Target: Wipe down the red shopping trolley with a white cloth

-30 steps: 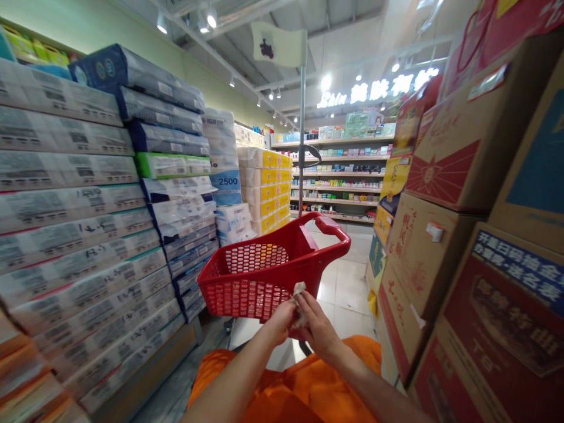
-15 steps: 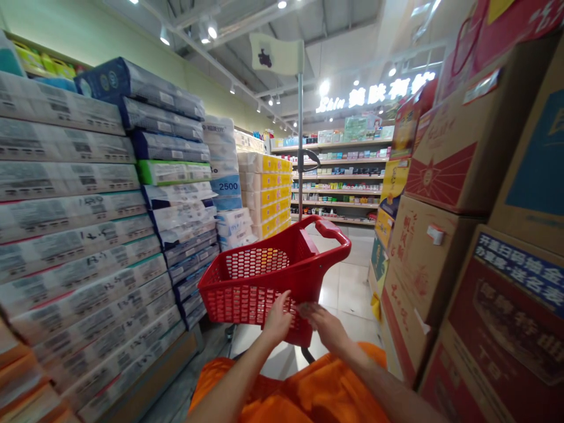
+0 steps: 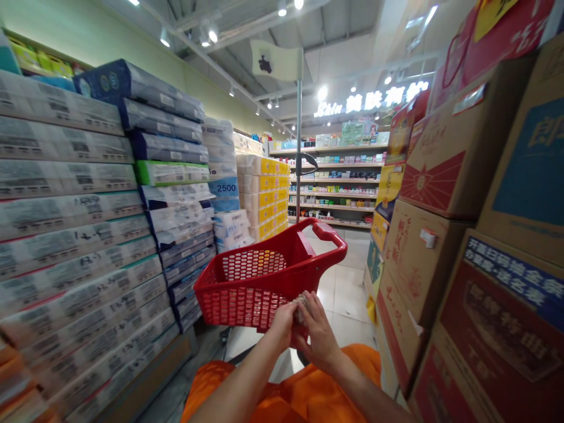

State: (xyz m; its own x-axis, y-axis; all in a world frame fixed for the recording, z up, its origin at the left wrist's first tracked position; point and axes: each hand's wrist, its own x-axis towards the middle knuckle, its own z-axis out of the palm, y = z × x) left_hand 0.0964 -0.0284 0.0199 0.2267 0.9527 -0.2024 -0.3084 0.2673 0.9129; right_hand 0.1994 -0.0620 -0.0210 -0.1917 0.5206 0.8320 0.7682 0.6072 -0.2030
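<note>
In front of the red shopping cart (image 3: 247,299), my two hands are together in the middle of the head view. A small crumpled greyish thing, perhaps a rag (image 3: 301,312), shows between them. My left hand (image 3: 283,322) is closed against its left side, with most fingers hidden. Bent over it from the right, the fingers of my right hand (image 3: 318,330) press it toward the left hand. The cart stands just beyond, its basket to the left and its handle (image 3: 338,239) to the upper right. Neither hand visibly grips the cart.
Tall stacks of wrapped paper packs (image 3: 79,229) line the left side. Cardboard cartons (image 3: 423,258) are piled on the right. Behind the cart rises a pole (image 3: 299,117) with a flag, and stocked shelves (image 3: 339,176) stand at the back. Orange clothing (image 3: 326,390) covers my lap.
My hands were slightly apart, the left one with fingers stretched out. They have come together around the crumpled thing, which was at my right hand's fingertips. The view has shifted slightly.
</note>
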